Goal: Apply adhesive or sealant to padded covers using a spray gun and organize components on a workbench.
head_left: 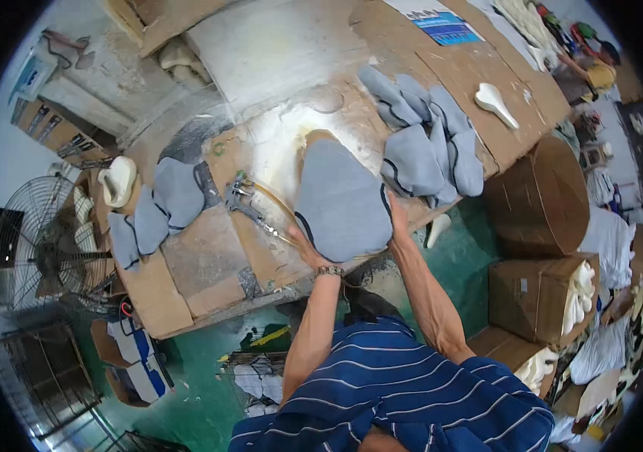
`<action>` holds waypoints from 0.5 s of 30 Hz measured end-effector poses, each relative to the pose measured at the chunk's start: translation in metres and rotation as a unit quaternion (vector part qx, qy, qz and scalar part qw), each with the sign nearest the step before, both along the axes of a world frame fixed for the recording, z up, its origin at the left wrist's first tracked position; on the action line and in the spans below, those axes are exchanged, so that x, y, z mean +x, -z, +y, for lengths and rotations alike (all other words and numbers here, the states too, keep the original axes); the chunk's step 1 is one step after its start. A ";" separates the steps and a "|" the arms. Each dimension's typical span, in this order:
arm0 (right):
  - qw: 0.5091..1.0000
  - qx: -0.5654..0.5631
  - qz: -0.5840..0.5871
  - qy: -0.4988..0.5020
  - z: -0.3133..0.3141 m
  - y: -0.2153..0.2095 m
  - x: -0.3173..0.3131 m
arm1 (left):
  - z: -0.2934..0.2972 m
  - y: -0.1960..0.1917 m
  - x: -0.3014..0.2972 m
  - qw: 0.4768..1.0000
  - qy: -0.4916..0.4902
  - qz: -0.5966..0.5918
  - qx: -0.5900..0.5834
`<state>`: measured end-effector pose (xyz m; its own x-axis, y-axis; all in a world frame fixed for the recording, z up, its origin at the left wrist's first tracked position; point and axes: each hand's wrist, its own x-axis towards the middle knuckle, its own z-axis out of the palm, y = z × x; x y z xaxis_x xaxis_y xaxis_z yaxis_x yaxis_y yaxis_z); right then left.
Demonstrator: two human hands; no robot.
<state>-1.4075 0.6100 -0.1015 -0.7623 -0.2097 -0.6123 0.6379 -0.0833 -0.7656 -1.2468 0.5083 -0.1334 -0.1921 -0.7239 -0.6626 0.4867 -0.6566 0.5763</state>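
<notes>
Holding grey fabric piece (342, 203), left hand (303, 247), right hand (397, 218) closed on its edges

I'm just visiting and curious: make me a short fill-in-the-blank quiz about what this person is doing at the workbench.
1. Both hands, the left hand and the right hand, hold one ____ fabric piece.
2. The spray gun lies to the ____ of that piece.
3. A round metal ____ stands at the picture's far left edge.
4. The workbench top is covered with sheets of brown ____.

Missing words: grey; left; fan; cardboard
</notes>
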 end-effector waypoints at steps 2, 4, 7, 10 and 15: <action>1.000 0.013 0.004 -0.024 0.004 0.024 -0.015 | 0.011 0.004 -0.001 0.998 0.004 -0.069 -0.010; 0.995 0.034 0.077 -0.056 0.009 0.071 -0.058 | 0.011 -0.022 -0.037 0.999 -0.034 0.025 -0.020; 0.986 0.145 0.068 -0.037 0.015 0.120 -0.097 | -0.009 -0.018 -0.071 0.989 0.032 -0.148 -0.002; 0.992 0.112 0.046 -0.036 -0.006 0.148 -0.096 | -0.027 -0.005 -0.048 0.980 0.085 -0.178 -0.029; 0.944 0.293 0.118 -0.098 -0.013 0.159 -0.105 | 0.002 -0.010 -0.028 0.926 0.009 -0.273 -0.261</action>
